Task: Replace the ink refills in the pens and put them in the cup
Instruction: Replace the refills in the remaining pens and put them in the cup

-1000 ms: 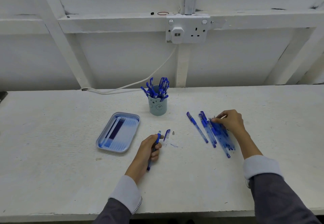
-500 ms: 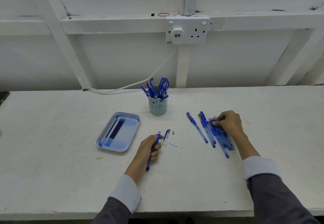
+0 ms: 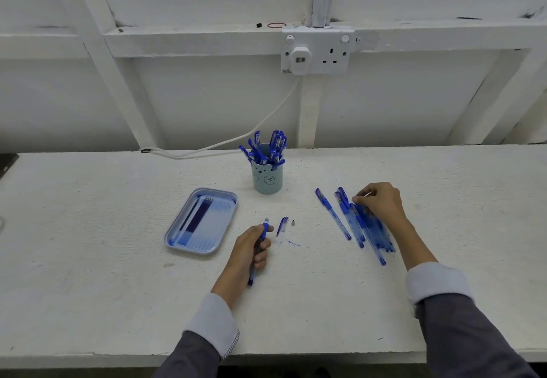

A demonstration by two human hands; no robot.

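The left hand [image 3: 248, 252] grips an uncapped pen [image 3: 265, 228] in curled fingers, near the tray [image 3: 217, 192] of refills [image 3: 196, 218]. A cap [image 3: 282, 225] and tip [image 3: 293, 223] lie just beside. The right hand [image 3: 381, 204] pinches a thin rod [image 3: 367, 194] over the pen pile [image 3: 355, 226]. The cup [image 3: 268, 182] stands behind, holding pens.
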